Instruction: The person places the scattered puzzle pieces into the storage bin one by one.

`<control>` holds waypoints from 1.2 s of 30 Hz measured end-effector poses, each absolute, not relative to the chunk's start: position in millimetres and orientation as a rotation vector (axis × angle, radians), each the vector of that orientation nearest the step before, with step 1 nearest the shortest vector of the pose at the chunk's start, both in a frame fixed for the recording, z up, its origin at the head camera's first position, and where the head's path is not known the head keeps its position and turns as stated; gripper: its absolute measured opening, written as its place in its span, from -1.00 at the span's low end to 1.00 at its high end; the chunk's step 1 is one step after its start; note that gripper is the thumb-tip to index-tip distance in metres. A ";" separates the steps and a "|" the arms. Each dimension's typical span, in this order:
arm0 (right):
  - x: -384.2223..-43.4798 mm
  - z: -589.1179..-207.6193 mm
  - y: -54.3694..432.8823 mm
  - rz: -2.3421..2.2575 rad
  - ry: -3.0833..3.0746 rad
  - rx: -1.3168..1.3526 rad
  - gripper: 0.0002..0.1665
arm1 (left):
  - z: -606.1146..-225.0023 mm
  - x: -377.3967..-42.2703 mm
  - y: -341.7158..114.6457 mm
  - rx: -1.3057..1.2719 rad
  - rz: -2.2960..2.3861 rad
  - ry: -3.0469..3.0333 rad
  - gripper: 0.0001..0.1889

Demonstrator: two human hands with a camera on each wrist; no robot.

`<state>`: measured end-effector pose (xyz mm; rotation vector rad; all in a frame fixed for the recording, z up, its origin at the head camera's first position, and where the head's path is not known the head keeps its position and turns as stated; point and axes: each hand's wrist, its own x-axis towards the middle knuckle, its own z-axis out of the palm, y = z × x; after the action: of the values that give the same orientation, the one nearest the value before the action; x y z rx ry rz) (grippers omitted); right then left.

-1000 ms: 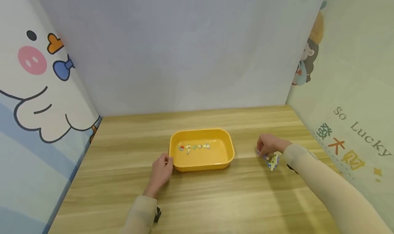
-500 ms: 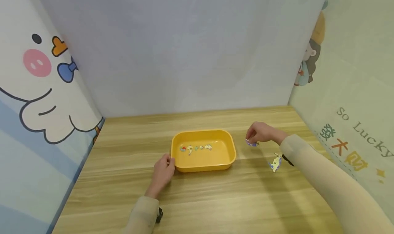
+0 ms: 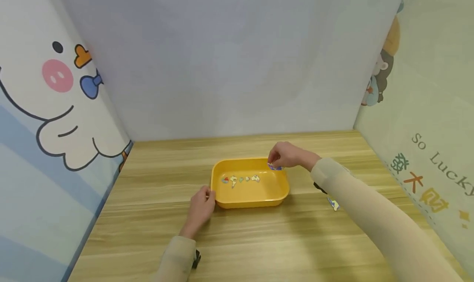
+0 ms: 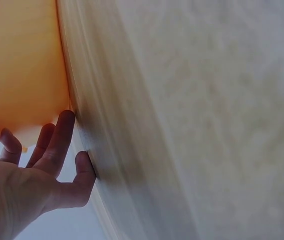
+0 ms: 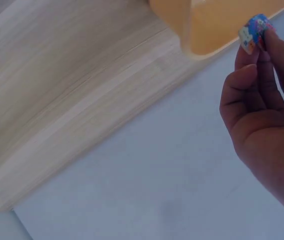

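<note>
A yellow rectangular plastic tray stands mid-table in the head view. My left hand holds its left front corner; in the left wrist view, the fingers lie against the outer wall. Above the tray's right back corner, my right hand pinches a small colourful printed piece between thumb and fingers. Blue, pink and white show on it, and it looks thin and bent. Several small irregular pieces, such as a pale one, lie in a row on the tray's floor.
Another yellow-and-blue piece lies on the wooden table to the right, partly covered by the right sleeve. A grey back wall and printed side panels enclose the table.
My right hand has lifted a printed piece off the table and carried it left to above the tray. Another piece stays behind on the right. My left hand keeps its place at the tray.
</note>
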<state>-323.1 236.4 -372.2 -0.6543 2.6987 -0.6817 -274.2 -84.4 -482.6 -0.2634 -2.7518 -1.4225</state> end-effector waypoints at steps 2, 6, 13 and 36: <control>-325.4 -373.0 223.2 -0.666 2.685 -0.658 -0.86 | -482.9 -274.1 -84.8 -0.255 -1.423 -2.755 -0.81; -328.4 -379.5 195.9 -0.634 2.658 -0.637 -0.86 | -481.8 -273.4 -85.1 -0.248 -1.421 -2.758 -0.82; -329.2 -397.2 152.0 -0.559 2.665 -0.635 -0.82 | -478.1 -273.1 -83.9 -0.271 -1.438 -2.746 -0.83; -327.1 -440.5 97.1 -0.484 2.695 -0.732 -0.87 | -482.2 -277.1 -85.0 -0.265 -1.427 -2.725 -0.82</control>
<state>-327.1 97.1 -440.5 -0.7321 2.6955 -0.4840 -277.1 -85.0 -482.2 -0.2646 -2.7250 -1.4267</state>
